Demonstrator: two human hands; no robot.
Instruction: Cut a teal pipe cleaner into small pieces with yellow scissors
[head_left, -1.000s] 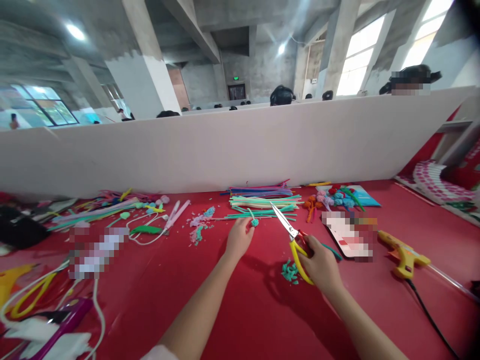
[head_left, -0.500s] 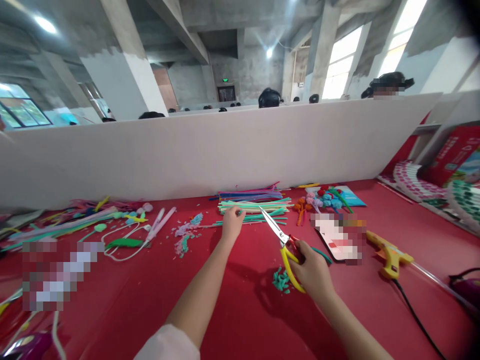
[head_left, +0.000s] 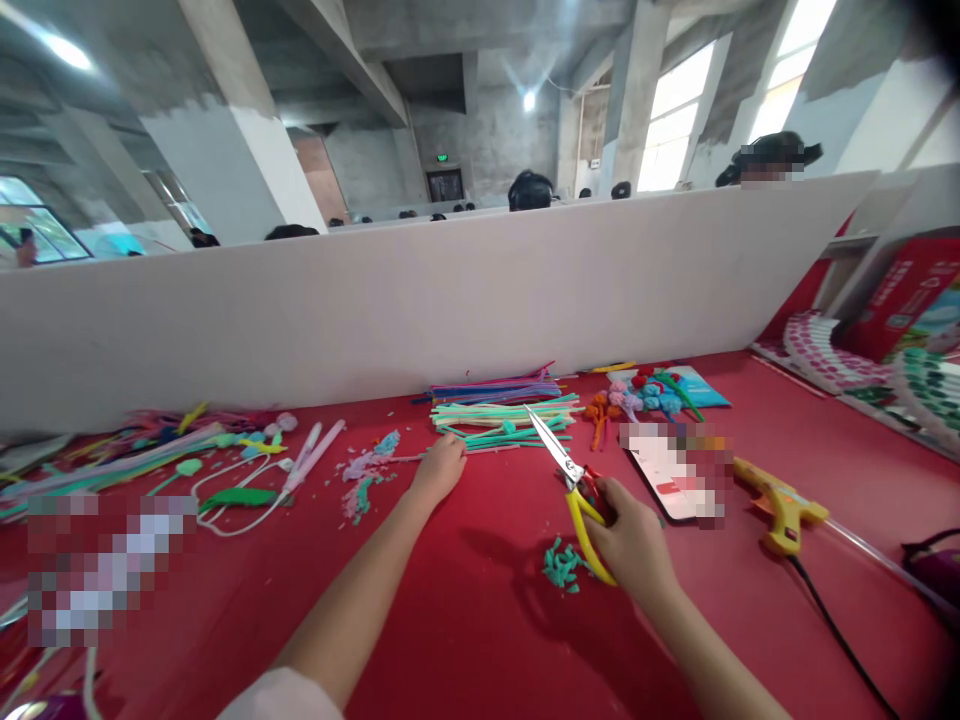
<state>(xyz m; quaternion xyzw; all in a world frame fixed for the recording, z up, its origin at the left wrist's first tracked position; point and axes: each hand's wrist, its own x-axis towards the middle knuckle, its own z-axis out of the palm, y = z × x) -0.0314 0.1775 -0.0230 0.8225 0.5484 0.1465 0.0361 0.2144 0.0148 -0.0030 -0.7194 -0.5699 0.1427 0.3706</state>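
My right hand holds scissors with yellow and red handles, the silver blades pointing up and left toward the stems. My left hand is at the lower left edge of the pipe-cleaner bundles, its fingers bent together; whatever they pinch is too small to make out. The pale green and cream stems lie across the middle, with darker green stems just in front of them. A small green piece rests on the bundle near the blade tips. Short green clippings are heaped below the scissors.
A phone and a yellow glue gun with a black cord lie to the right. Coloured pompom pieces are behind the phone. White cable, crimping tongs and more stems lie left. A white partition rises behind.
My left hand has moved left and down from the bundle, and a green piece now shows on the stems. The scissors stay in my right hand, almost unmoved.
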